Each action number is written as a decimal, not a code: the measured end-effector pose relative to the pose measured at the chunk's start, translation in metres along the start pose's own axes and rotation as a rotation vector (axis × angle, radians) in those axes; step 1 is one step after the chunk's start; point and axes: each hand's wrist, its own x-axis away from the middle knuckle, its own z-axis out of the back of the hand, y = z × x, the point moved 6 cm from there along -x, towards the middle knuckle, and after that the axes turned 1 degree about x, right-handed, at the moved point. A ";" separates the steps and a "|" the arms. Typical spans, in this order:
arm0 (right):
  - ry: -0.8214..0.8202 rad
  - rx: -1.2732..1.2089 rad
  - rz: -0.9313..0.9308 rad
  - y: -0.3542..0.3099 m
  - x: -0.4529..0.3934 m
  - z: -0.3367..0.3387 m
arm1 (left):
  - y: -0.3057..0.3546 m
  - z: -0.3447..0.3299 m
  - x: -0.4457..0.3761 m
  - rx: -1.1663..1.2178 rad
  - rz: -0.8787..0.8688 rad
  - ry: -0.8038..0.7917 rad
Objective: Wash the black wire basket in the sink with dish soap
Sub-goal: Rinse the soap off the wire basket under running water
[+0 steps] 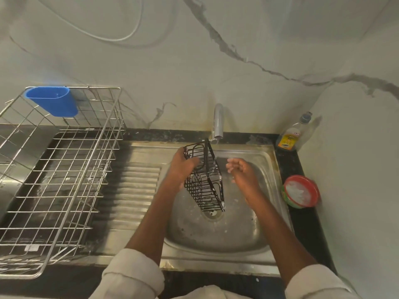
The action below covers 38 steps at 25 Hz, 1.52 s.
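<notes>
— Where is the basket (205,178) in relation to the hands?

— It hangs over the bowl of the sink (244,236), tilted, with its upper end just under the tap (218,123) and its lower end above the drain (212,213). The left hand (183,167) has it by the upper left side: the fingers curl in through the wires near the top while the palm lies against the outside.

— And the right hand (243,171)?

— Just beside the basket on its right, apart from it as far as I can tell. The fingers are loosely spread and a little blurred, with nothing in them.

— How does the basket look?

— Black wire, long and narrow, with close parallel bars along the side and a looped wire at the top end. A flat dark strip runs down its length. There are pale flecks on the lower wires; whether foam or drops of water, I cannot tell. A thin stream of water falls from the tap at the top end.

— What stands around?

— A bottle (293,134) with a yellow label in the back right corner, a red bowl (301,190) with something white in it on the right edge of the counter, and a metal dish rack (58,175) on the left with a blue cup (53,100) hooked on its back rail.
</notes>
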 end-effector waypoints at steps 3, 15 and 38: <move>-0.090 0.161 0.007 -0.006 -0.026 -0.017 | 0.016 -0.002 -0.011 -0.153 -0.058 -0.075; -0.282 0.189 0.065 -0.026 -0.058 -0.050 | 0.040 0.014 -0.048 -0.448 -0.194 -0.123; 0.231 -0.178 -0.099 -0.006 -0.006 0.029 | -0.026 -0.049 -0.084 0.278 0.064 -0.264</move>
